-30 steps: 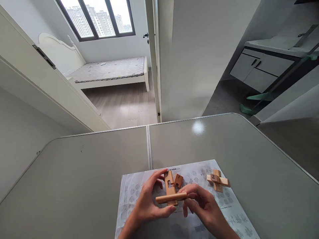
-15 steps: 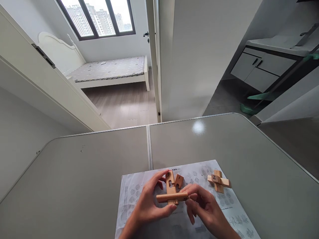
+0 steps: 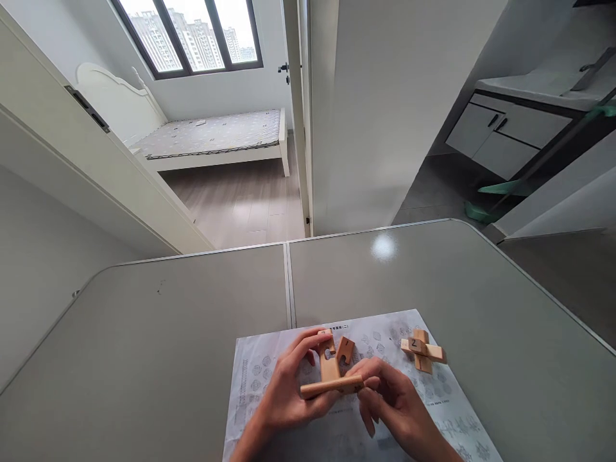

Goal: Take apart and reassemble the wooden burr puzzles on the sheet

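Note:
My left hand [image 3: 286, 388] is closed around a notched wooden puzzle piece [image 3: 329, 368], fingers at its far end and thumb near its close end. Across the near end of that piece lies a wooden bar [image 3: 320, 388]. My right hand [image 3: 392, 398] pinches the bar's right end between thumb and fingers. Just beyond, a small notched wooden block [image 3: 345, 350] marked 1 rests on a printed sheet [image 3: 255, 398]. How the bar and the notched piece fit together is partly hidden by my fingers.
On the sheet's right side sits a cross-shaped wooden puzzle [image 3: 423, 351] marked 2. The sheet lies on a grey table [image 3: 192, 333] with a pale seam [image 3: 287, 282] running through it. A doorway and a bed [image 3: 216, 138] are beyond the table.
The notched piece and the bar have tilted in my hands, and the piece's near end beneath the bar is now less visible. The block marked 1 and the cross-shaped puzzle stay put.

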Action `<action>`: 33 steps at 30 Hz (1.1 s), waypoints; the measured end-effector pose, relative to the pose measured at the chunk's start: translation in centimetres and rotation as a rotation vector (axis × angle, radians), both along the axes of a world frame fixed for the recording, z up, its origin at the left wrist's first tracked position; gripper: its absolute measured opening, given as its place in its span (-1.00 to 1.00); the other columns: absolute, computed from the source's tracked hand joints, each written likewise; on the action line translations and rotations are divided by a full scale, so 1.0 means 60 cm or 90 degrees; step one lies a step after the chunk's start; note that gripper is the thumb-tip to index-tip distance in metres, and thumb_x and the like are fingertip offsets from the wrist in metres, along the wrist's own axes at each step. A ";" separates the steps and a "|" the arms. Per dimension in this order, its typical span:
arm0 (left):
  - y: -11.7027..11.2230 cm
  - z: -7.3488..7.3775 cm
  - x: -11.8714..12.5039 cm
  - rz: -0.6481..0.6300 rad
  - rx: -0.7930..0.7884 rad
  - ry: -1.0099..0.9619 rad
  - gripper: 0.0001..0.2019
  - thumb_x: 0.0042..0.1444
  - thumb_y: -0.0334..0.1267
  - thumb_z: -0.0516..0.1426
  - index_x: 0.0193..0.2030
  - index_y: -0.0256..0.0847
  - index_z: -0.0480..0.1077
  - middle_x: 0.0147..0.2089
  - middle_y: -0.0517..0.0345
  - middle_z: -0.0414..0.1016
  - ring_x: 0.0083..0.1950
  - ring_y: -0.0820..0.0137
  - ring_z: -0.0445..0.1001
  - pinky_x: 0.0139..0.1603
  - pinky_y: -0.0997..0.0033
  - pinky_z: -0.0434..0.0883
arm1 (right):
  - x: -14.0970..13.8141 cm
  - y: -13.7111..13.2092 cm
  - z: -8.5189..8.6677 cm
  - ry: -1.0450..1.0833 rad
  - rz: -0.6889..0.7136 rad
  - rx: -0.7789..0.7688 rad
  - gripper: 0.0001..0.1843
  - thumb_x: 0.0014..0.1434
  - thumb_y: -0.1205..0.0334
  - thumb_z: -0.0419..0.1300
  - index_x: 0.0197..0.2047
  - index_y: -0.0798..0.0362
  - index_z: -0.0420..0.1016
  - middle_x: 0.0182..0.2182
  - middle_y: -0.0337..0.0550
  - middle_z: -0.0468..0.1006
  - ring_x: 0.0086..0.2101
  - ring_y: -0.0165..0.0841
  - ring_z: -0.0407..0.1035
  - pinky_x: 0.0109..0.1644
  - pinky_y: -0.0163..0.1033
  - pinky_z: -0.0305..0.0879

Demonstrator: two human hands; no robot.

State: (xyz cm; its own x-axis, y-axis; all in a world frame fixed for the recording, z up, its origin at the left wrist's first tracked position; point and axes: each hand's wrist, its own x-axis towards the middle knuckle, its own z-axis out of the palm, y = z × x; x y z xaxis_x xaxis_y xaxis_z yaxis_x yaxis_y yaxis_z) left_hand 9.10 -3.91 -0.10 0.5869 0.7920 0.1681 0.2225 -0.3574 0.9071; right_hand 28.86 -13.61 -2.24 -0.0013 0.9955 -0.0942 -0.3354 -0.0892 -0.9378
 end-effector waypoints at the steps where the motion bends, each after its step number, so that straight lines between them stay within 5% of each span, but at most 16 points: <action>1: 0.000 0.000 -0.001 -0.003 0.001 0.002 -0.34 -0.02 -0.32 0.31 0.30 0.00 0.42 0.29 -0.08 0.47 0.17 0.06 0.56 0.05 0.14 0.58 | -0.001 0.001 0.001 -0.009 -0.007 0.002 -0.67 0.36 -0.09 0.32 -0.20 0.02 0.55 -0.18 -0.13 0.59 -0.63 -0.52 0.35 -0.51 -0.30 0.31; 8: -0.001 -0.008 -0.008 -0.077 -0.007 0.008 -0.07 -0.17 -0.09 0.49 0.41 0.04 0.32 0.35 -0.13 0.33 0.29 -0.05 0.45 0.28 -0.02 0.48 | 0.005 0.002 -0.005 -0.008 -0.005 -0.021 -0.58 0.35 -0.20 0.29 -0.19 0.03 0.52 -0.47 -0.28 0.50 -0.65 -0.48 0.30 -0.49 -0.31 0.17; 14: -0.006 -0.031 0.000 -0.017 0.101 0.068 -0.64 0.33 -0.37 0.18 0.19 0.06 0.54 0.01 0.03 0.51 -0.08 0.32 0.60 -0.09 0.38 0.57 | 0.013 0.004 -0.004 0.034 0.021 -0.045 -0.57 0.37 -0.22 0.25 -0.20 0.02 0.44 -0.63 -0.37 0.40 -0.65 -0.45 0.21 -0.45 -0.31 0.15; 21: -0.003 -0.042 0.000 0.033 0.308 0.110 -0.61 0.38 -0.36 0.17 0.23 0.18 0.53 -0.14 0.13 0.60 -0.27 0.39 0.56 -0.20 0.39 0.55 | 0.016 0.002 -0.004 0.076 0.044 -0.070 -0.54 0.36 -0.25 0.24 -0.20 0.01 0.41 -0.70 -0.43 0.34 -0.67 -0.48 0.08 -0.39 -0.26 0.03; 33: 0.000 -0.038 0.003 0.065 0.366 0.133 -0.68 0.43 -0.34 0.14 0.22 0.04 0.52 -0.13 0.11 0.62 -0.25 0.40 0.60 -0.24 0.41 0.54 | 0.016 0.004 -0.015 0.097 0.007 -0.034 -0.53 0.32 -0.25 0.29 -0.29 -0.02 0.36 -0.58 -0.41 0.41 -0.68 -0.54 0.04 -0.28 -0.21 0.06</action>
State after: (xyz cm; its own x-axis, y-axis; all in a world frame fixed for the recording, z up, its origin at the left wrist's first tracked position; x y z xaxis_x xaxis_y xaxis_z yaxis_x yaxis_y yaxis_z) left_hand 9.29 -3.92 -2.35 0.5796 0.6630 0.4738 0.4333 -0.7432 0.5098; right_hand 29.82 -13.35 -3.16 -0.0303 0.9891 -0.1444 -0.4715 -0.1415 -0.8704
